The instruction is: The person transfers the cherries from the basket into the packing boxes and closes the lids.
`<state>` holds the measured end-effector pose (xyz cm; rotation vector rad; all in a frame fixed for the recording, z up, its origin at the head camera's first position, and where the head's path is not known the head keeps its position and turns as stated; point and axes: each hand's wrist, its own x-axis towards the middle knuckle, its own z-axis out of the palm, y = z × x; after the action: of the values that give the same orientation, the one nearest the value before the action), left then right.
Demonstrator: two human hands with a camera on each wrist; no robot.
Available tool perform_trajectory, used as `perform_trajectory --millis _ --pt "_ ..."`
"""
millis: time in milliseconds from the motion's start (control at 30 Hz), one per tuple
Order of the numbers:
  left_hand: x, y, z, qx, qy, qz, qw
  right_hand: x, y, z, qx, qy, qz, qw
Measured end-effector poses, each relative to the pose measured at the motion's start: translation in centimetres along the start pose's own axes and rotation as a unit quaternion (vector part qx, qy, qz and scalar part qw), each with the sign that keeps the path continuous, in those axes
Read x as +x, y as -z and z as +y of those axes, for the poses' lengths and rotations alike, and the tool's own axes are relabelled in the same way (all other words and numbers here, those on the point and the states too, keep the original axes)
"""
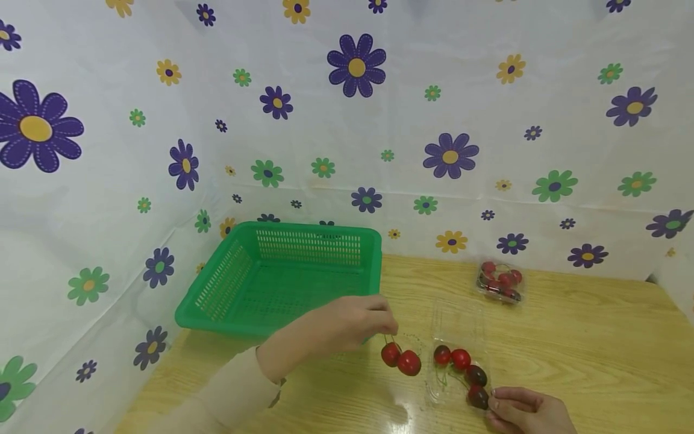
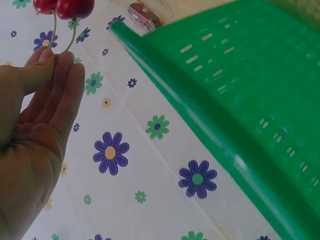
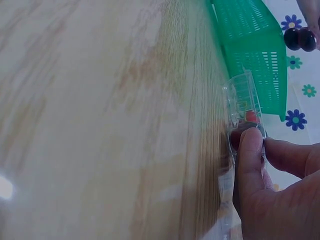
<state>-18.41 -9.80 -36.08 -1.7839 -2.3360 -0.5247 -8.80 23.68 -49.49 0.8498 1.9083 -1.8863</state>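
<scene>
My left hand [image 1: 355,319] pinches the thin green stems of two red cherries [image 1: 409,363], which hang together above the table just right of the green basket [image 1: 374,265]. In the left wrist view, the stems run between the thumb and fingertips of that hand [image 2: 37,100]. A clear plastic clamshell box [image 1: 458,319] lies unfolded on the table with several red and dark cherries [image 1: 461,359] in its near half. With thumb and fingers, my right hand [image 1: 531,411] grips the near right edge of this box, beside a dark cherry [image 1: 478,397].
A second clear box [image 1: 523,289] filled with cherries stands farther back on the wooden table [image 1: 585,337]. The perforated green basket, with nothing seen inside, occupies the left side. White flower-printed cloth [image 1: 401,120] forms walls behind and to the left.
</scene>
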Motion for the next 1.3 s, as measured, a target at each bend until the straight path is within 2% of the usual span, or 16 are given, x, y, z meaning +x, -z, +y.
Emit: perform_trajectory --millis 100,300,533,700,867,1000,1300 --pt "0.5 -0.7 0.4 -0.006 0.002 -0.002 1.0 0.0 0.0 0.0 0.003 -0.001 0.002 1.0" --pt "1.3 -2.2 1.0 -0.049 0.024 -0.018 0.9983 0.0 0.0 0.2 0.001 -0.007 0.001 1.0" --pt "2.5 -3.9 1.3 -0.059 0.024 -0.032 0.9975 0.4 0.2 0.3 -0.008 -0.011 -0.001 0.9999" --pt "3.1 -4.8 1.6 -0.06 0.041 -0.055 0.9959 0.4 0.2 0.3 -0.003 -0.015 -0.001 0.9999" --pt "3.7 -5.3 1.9 -0.052 0.06 -0.058 0.9951 0.1 0.3 0.2 -0.005 -0.01 -0.005 0.9999" --pt "4.1 -5.8 1.9 -0.043 0.06 -0.057 0.9956 0.0 0.2 0.0 0.0 -0.009 -0.003 1.0" --pt "5.4 -7.1 2.4 0.027 0.057 -0.101 0.9929 -0.1 0.2 0.0 0.006 -0.005 -0.004 1.0"
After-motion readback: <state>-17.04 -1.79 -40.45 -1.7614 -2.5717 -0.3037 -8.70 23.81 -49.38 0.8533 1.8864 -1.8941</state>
